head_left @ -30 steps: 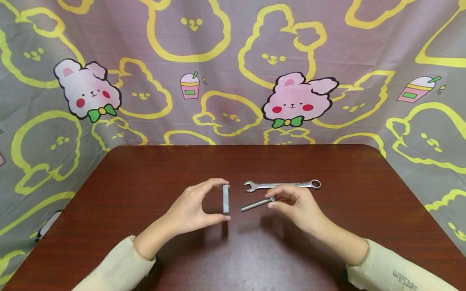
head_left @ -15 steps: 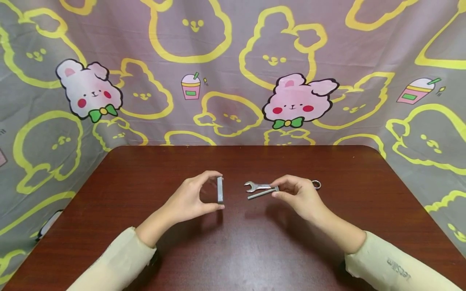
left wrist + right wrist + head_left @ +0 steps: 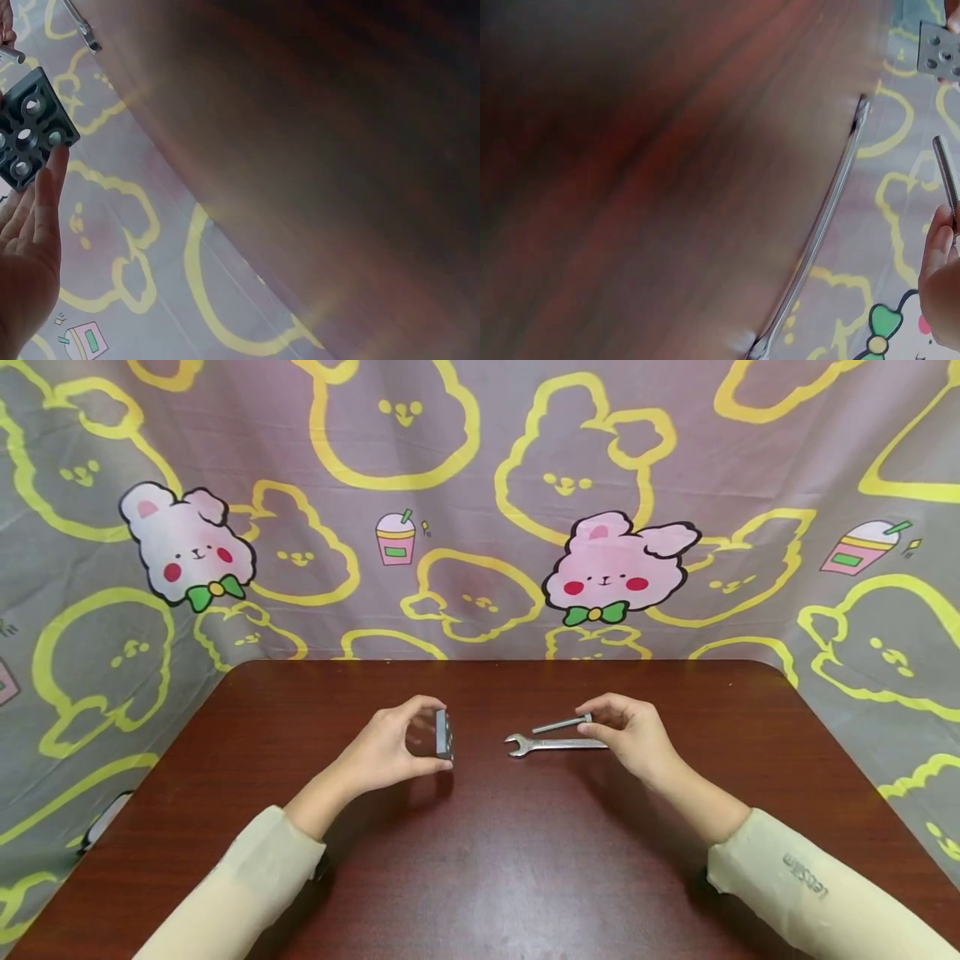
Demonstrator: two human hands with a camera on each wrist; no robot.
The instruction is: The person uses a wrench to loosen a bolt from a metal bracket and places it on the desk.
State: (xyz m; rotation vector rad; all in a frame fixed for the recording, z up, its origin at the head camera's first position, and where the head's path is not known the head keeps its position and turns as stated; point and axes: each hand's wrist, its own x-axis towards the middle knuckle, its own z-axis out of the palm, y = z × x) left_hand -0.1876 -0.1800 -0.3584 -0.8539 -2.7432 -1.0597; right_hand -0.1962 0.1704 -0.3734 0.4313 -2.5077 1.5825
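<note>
Between thumb and fingers, my left hand (image 3: 393,747) holds a grey metal square plate (image 3: 442,732) on edge over the table. Its face, with several round holes, shows in the left wrist view, where the plate (image 3: 46,90) rests against the fingers. To the right, my right hand (image 3: 633,731) pinches a steel bolt (image 3: 558,725) by its head; the shank points left toward the plate. In the right wrist view the bolt (image 3: 946,171) shows a threaded shank. A combination wrench (image 3: 555,744) lies just below the bolt, its ring end hidden behind the right hand.
The dark red-brown table (image 3: 480,860) runs back to a patterned curtain (image 3: 465,510) with rabbit and cup prints, which also stands along the left and right sides. Both forearms wear light sleeves (image 3: 247,868).
Both hands have moved farther from the body and apart, the left with the plate, the right with the bolt, now beyond the wrench. The plate has turned, so its holed face partly shows.
</note>
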